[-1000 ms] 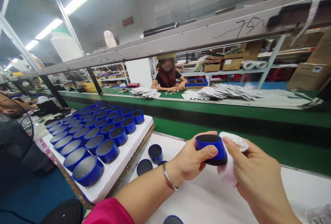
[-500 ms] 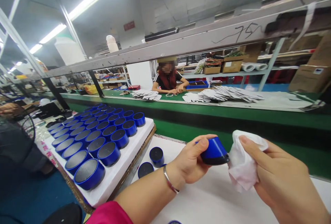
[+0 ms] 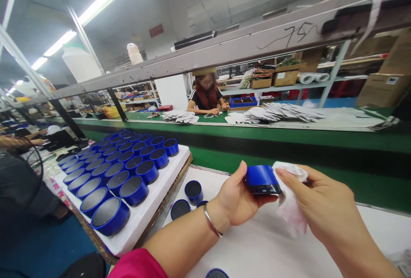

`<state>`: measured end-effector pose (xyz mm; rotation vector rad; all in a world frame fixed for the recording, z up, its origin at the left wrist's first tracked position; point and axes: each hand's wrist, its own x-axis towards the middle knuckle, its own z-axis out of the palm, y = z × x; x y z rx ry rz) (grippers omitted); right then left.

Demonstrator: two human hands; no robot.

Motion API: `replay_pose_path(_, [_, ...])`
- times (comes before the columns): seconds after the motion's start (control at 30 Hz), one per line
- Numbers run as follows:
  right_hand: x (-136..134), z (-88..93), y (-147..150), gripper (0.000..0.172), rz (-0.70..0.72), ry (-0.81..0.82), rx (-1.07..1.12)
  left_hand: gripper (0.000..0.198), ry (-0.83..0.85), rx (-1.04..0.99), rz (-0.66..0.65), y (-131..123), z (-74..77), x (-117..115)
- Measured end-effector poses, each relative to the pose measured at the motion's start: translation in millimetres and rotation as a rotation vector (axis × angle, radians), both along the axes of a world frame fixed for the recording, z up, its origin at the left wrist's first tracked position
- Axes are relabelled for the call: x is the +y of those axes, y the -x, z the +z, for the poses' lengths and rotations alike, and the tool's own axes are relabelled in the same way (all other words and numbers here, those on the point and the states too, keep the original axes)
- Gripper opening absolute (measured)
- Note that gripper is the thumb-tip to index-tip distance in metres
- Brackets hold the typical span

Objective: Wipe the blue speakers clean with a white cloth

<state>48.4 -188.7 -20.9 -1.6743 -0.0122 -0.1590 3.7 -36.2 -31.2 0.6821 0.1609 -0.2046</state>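
Note:
A blue cylindrical speaker (image 3: 261, 177) with a black lower band lies on its side in my left hand (image 3: 237, 196). The fingers support it from behind and below, and the thumb points up at its left end. My right hand (image 3: 321, 196) pinches a crumpled white cloth (image 3: 290, 203), thumb on the near side. The cloth touches the speaker's right end. Left of my forearm, a speaker with a black mesh top (image 3: 193, 191) and another blue speaker (image 3: 180, 209) stand on the white work surface (image 3: 257, 248), with one more partly hidden by my wrist.
Rows of blue speakers (image 3: 107, 216) fill a white foam tray (image 3: 141, 226) at the left. Beyond the green conveyor belt (image 3: 237, 149), a person (image 3: 207, 96) sits beside piles of white paper pieces (image 3: 276, 113). A metal shelf beam (image 3: 208, 57) crosses above. Another person's arm (image 3: 16, 141) shows at far left.
My left hand has turned the speaker, so its black band with markings faces me more. My right hand has moved left, bringing the cloth onto the speaker's end.

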Motion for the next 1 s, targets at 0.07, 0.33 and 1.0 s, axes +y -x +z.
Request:
replay_pose_path(0.07, [1.7, -0.3, 1.5, 0.07, 0.04, -0.025, 0.022, 0.044, 0.009, -0.005, 0.057, 1.4, 3.6, -0.9])
replay_pose_path(0.33, [-8.8, -2.6, -8.4, 0.07, -0.093, -0.069, 0.094, 0.089, 0.01, 0.201, 0.041, 4.4, 21.0, 3.3])
replay_pose_path(1.0, [9.8, -7.5, 25.9, 0.033, -0.052, 0.201, -0.61, 0.071, -0.044, 0.219, 0.062, 5.3, 11.9, -8.5])
